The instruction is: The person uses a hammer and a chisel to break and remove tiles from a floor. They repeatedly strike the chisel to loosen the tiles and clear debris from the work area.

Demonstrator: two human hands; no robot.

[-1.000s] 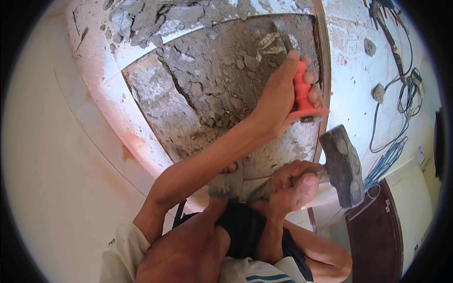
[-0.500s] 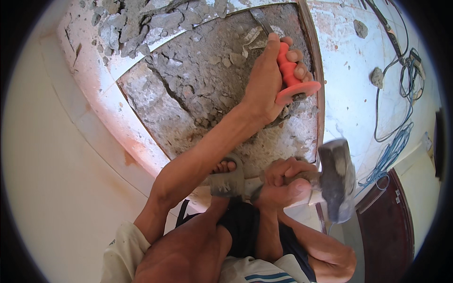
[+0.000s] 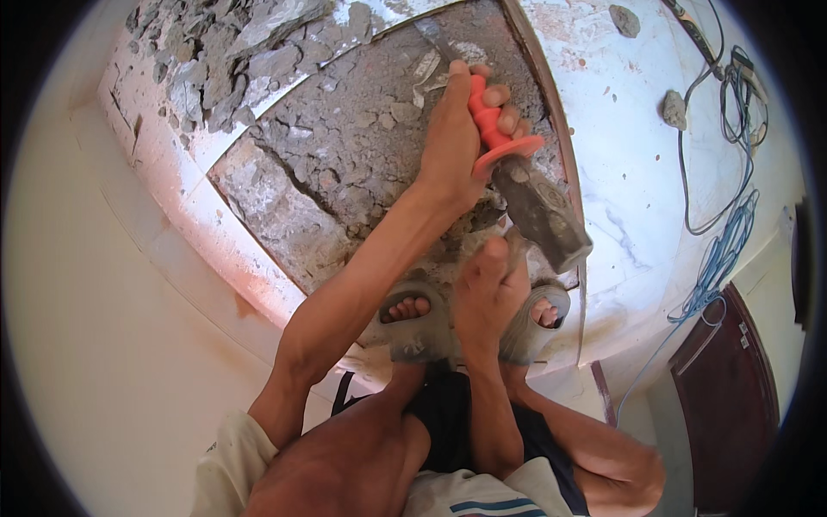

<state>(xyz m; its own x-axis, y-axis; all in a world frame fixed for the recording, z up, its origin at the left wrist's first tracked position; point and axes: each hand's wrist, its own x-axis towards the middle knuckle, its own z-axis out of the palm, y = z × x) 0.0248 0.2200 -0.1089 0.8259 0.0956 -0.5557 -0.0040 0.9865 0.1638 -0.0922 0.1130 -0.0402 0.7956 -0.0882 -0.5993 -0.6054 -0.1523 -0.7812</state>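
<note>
My left hand [image 3: 452, 142] is wrapped round the red ribbed grip of a chisel [image 3: 488, 112], which has a round hand guard at its upper end. Its steel blade slants away from me to the rough, broken mortar [image 3: 353, 129] near the far edge of the dug-out patch. In my right hand [image 3: 491, 284] is the short handle of a sledgehammer [image 3: 547, 215]. The heavy grey head is at the chisel's struck end, just beyond the guard, and appears to touch it. The head hides the chisel's end.
Broken chunks [image 3: 207, 73] are heaped at the far left. White tile [image 3: 620, 172] borders the patch on the right, with a loose stone [image 3: 674, 109], dark cables and a coiled blue cord [image 3: 719, 267]. My sandalled feet [image 3: 413, 323] stand at the near edge. A dark door [image 3: 728, 405] is at lower right.
The sledgehammer has swung from the lower right up and left onto the chisel's end. My left hand keeps its grip on the chisel; the whole view has shifted slightly.
</note>
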